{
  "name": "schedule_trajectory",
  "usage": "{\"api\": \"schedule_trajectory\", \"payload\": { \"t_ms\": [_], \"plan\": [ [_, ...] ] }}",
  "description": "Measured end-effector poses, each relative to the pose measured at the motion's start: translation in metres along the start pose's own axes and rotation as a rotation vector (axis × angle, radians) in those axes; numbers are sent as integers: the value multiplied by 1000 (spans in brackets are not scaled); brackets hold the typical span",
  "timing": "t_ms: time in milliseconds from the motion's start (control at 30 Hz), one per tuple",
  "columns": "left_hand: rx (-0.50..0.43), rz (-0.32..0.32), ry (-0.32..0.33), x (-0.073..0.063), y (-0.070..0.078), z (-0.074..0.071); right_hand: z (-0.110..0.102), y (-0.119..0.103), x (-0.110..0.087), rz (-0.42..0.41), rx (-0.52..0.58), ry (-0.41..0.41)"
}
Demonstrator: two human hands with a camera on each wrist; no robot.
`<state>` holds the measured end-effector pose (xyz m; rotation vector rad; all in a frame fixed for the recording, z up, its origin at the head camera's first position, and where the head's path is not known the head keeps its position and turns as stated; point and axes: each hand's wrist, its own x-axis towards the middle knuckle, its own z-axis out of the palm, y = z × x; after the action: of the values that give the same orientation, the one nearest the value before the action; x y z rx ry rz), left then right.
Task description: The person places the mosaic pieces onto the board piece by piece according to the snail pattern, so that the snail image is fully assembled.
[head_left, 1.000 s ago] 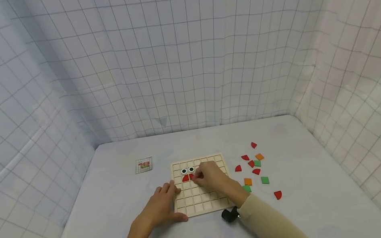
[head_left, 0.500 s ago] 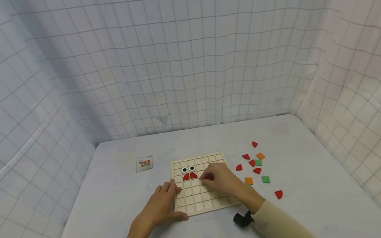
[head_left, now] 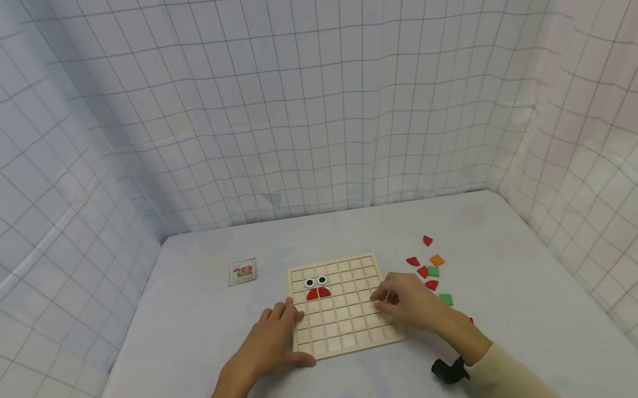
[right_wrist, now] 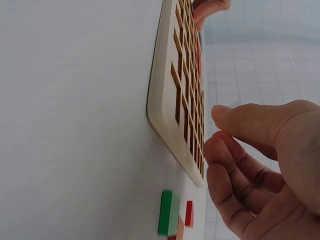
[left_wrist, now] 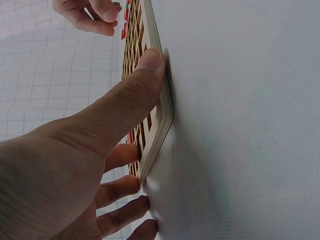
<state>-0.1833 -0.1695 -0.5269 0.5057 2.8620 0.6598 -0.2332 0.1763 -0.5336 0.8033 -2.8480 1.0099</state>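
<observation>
A pale wooden grid board (head_left: pixel 348 340) lies on the table. Two white eye tiles (head_left: pixel 315 282) sit in its upper left cells, with two red quarter-circle tiles (head_left: pixel 318 293) directly below forming a half disc. My left hand (head_left: pixel 272 341) rests at the board's left front corner; in the left wrist view its straight thumb (left_wrist: pixel 125 102) presses the front rim and the fingers lie along the left side. Over the board's right part hovers my right hand (head_left: pixel 410 302). Its fingers are loosely bent, and the right wrist view shows nothing between thumb and fingertips.
Right of the board lie scattered red quarter-circle tiles (head_left: pixel 432 285), green square tiles (head_left: pixel 446 299) and an orange square tile (head_left: pixel 437 260); my right hand and forearm hide some. A small picture card (head_left: pixel 242 271) lies at the back left. Grid-patterned cloth walls (head_left: pixel 315 125) surround the table.
My right hand has left the second red quarter-circle tile in its cell and moved right across the board toward the loose tiles. The left hand has stayed at the corner.
</observation>
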Motion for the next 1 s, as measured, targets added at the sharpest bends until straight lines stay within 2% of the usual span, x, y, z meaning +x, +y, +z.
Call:
{"api": "schedule_trajectory", "payload": {
  "t_ms": [367,500,700,1000],
  "plan": [
    [-23,0,-1,-3,0,-5,-26,32,-32,21,-51,-35],
    [-20,6,-4,-4,0,-6,-31,40,-39,38,-32,-67],
    [-22,14,-5,-2,-1,-5,-35,47,-46,62,-2,-104],
    [-42,6,-13,-2,0,-2,-38,48,-49,71,-23,-102]
  ]
}}
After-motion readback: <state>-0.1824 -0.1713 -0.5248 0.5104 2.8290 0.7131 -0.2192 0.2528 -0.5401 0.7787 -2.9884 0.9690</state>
